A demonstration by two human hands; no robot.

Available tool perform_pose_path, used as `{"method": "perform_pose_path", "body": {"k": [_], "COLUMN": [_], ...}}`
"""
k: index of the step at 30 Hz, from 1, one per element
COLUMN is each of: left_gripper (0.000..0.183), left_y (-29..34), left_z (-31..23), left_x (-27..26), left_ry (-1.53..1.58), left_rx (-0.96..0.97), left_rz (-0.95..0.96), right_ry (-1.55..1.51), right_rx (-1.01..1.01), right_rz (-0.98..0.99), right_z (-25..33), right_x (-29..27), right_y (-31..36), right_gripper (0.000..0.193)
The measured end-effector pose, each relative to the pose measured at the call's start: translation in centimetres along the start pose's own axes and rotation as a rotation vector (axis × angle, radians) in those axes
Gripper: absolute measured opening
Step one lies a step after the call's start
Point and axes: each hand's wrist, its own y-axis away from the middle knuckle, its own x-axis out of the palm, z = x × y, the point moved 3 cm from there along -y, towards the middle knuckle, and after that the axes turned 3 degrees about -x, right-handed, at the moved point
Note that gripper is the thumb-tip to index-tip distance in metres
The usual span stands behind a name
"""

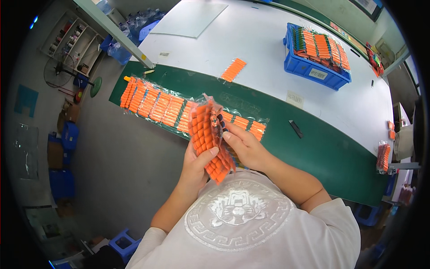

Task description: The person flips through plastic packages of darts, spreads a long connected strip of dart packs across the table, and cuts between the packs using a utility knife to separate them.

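In front of my chest I hold a clear plastic packet (204,132) filled with rows of orange, segmented pieces, tilted nearly upright. My left hand (197,159) grips its lower left side, thumb across the front. At the packet's right edge, my right hand (244,145) pinches the plastic with thumb and fingers; small dark round shapes show by its fingertips. Behind the packet, a long row of similar orange packets (154,105) lies on the green mat (322,148), partly hidden by my hands. A loose group of orange pieces (234,69) rests farther back.
A blue crate (309,71) full of orange and green packets stands at the back right of the white table (197,54). A slim black tool (295,128) lies on the mat. One clear sheet (190,20) is at the far left. A blue stool (124,242) stands lower left.
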Motion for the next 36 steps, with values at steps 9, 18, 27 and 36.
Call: {"method": "perform_pose_path", "body": {"k": [9, 18, 27, 36], "left_gripper": [0.055, 0.051, 0.047, 0.048], "left_y": [-0.1, -0.8, -1.4, -2.4], "left_z": [0.7, 1.4, 1.9, 2.7], "left_x": [0.5, 1.0, 1.5, 2.5], "left_ry": [0.059, 0.029, 0.024, -0.081], "left_rx": [-0.030, -0.088, -0.076, -0.006], "left_rz": [0.018, -0.049, -0.089, -0.155], "right_ry": [-0.056, -0.107, -0.199, -0.093], "right_rx": [0.046, 0.080, 0.077, 0.081], "right_rz": [0.006, -0.027, -0.024, 0.013], "right_z": [-1.3, -2.4, -2.6, -1.6], "right_x": [-0.3, -1.4, -2.3, -2.5], "right_y": [0.4, 0.6, 0.3, 0.4], "right_gripper": [0.045, 0.045, 0.045, 0.047]}}
